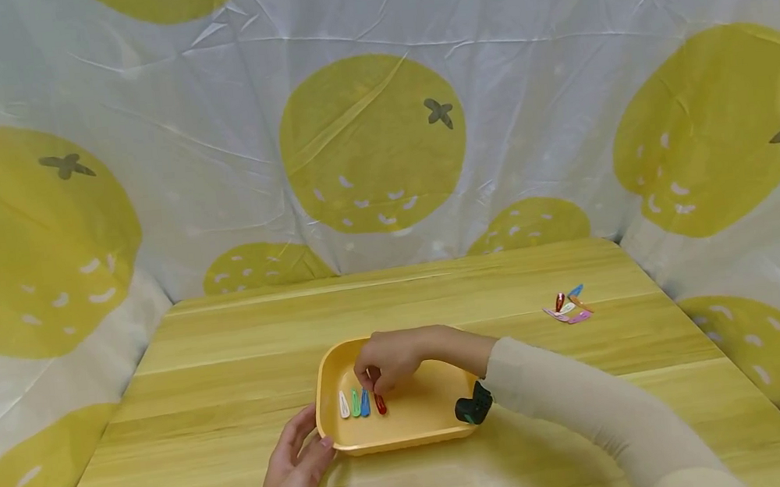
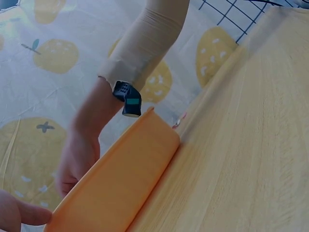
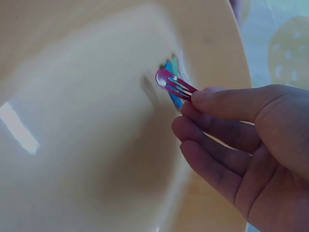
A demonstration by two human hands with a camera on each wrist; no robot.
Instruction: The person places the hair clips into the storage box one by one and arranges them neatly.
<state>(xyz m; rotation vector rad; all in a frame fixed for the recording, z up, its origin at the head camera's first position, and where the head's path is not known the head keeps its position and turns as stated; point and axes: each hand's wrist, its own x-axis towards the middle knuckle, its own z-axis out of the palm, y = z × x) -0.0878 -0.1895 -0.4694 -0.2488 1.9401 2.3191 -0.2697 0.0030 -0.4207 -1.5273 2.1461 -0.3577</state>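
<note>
A yellow plastic tray (image 1: 422, 433) stands on the table. My left hand (image 1: 294, 464) holds its near left corner, thumb on the rim and fingers along the left side. Inside, my right hand (image 1: 390, 357) pinches a red snap hair clip (image 1: 380, 405) by one end between thumb and forefinger; the right wrist view shows this clip (image 3: 165, 80) above the tray floor. Left of it, a white hair clip (image 1: 344, 405), a green hair clip (image 1: 356, 403) and a blue hair clip (image 1: 365, 403) lie side by side in a row.
Several more hair clips (image 1: 569, 308) in mixed colours lie in a loose pile on the wooden table (image 1: 231, 353), at the back right. A fruit-print cloth (image 1: 527, 128) hangs behind and beside the table. My right wrist carries a black camera (image 1: 474, 404) near the tray's right end.
</note>
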